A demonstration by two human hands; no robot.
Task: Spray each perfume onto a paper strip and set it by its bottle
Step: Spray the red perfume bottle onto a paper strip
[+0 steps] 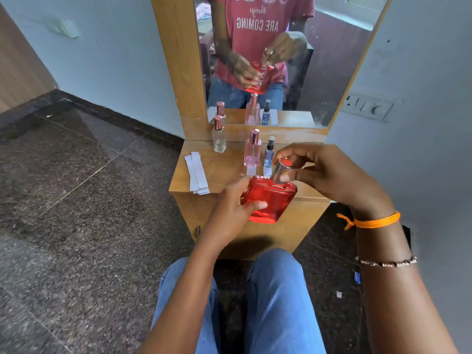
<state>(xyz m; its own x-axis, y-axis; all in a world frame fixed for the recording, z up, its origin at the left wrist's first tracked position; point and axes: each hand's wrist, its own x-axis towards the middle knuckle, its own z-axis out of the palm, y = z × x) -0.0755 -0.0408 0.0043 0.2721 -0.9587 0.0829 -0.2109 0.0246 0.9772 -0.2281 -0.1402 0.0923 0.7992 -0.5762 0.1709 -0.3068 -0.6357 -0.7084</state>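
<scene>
Head view: left grip (231, 208) wraps the red bottle (270, 200), right grip (319, 169) pinches its cap (281, 169) at 12 o'clock. Glass looks heavy, slick, breakable; hold the flat sides.

A room in a home, at a dressing table: beyond the hands (281, 185) stands a small wooden worktop (219, 172) with a tall wood-framed mirror (319, 72) above it. Painted walls, a wall switch plate (367, 107) to the right, speckled stone floor (76, 200) to the left.
</scene>
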